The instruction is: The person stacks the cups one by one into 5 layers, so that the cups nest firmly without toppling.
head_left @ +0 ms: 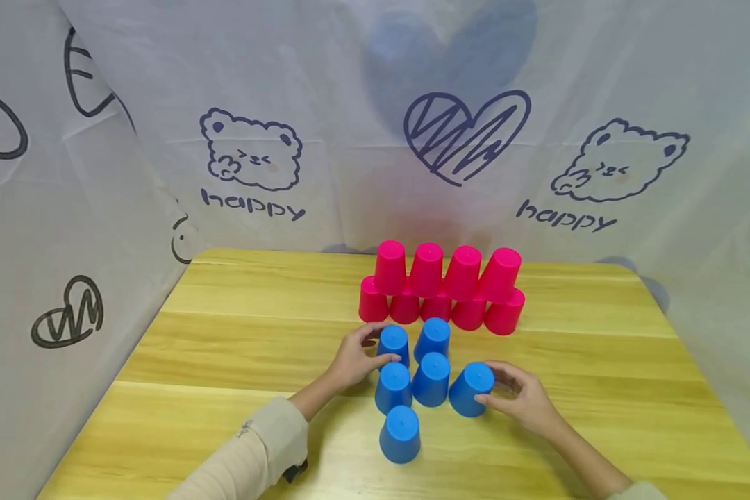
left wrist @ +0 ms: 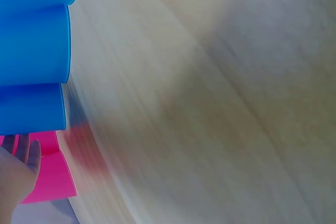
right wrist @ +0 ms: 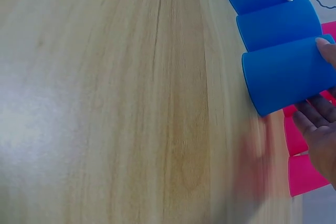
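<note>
Several blue cups stand upside down on the table, apart from the wall of pink ones behind them. My left hand (head_left: 353, 357) holds the back left blue cup (head_left: 393, 342), thumb in front and fingers behind it. With thumb and fingers on either side, my right hand (head_left: 525, 397) grips the rightmost blue cup (head_left: 471, 389), also seen as the nearest blue cup (right wrist: 289, 74) in the right wrist view. Between and in front of the hands are another back cup (head_left: 432, 339), two middle cups, left (head_left: 393, 389) and centre (head_left: 431, 380), and a front cup (head_left: 400, 435).
Upside-down pink cups stand in two tiers behind the blue ones, an upper row (head_left: 426, 271) resting on a lower row (head_left: 436, 307). The wooden table (head_left: 237, 333) ends at a white printed cloth (head_left: 344, 139) at the back and left.
</note>
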Action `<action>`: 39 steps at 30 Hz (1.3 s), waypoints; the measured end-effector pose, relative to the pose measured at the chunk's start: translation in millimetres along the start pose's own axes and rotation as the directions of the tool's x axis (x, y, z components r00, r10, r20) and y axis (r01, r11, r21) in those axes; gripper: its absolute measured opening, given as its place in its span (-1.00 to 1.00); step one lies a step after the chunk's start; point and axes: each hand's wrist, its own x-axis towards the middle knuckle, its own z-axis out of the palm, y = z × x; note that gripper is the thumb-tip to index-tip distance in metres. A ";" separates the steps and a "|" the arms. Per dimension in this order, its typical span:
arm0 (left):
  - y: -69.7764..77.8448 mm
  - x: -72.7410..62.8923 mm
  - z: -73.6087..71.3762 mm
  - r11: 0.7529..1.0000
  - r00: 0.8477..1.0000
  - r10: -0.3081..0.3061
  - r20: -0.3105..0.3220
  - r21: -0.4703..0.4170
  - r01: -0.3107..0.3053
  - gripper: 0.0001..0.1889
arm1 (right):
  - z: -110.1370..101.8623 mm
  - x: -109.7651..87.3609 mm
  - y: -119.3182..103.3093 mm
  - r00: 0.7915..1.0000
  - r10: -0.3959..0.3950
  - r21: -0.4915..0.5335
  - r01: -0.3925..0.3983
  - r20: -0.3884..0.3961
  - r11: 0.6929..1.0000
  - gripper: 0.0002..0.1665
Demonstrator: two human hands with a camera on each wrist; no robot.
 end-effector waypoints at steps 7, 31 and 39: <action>5.0 0.8 0.2 1.000 1.000 -0.009 0.011 -0.002 0.009 -0.40 | -3.9 0.8 -5.9 1.000 -0.001 0.001 0.001 -0.012 1.000 -0.47; 29.1 4.6 -21.2 0.999 0.998 -0.040 -0.049 0.001 0.040 -0.46 | -24.1 13.0 -37.4 0.991 -0.054 -0.053 0.048 -0.122 0.997 -0.49; 38.3 8.5 -27.4 0.999 0.998 -0.030 -0.053 0.026 0.031 -0.45 | -21.1 20.6 -46.5 0.990 -0.026 -0.061 0.017 -0.139 0.998 -0.46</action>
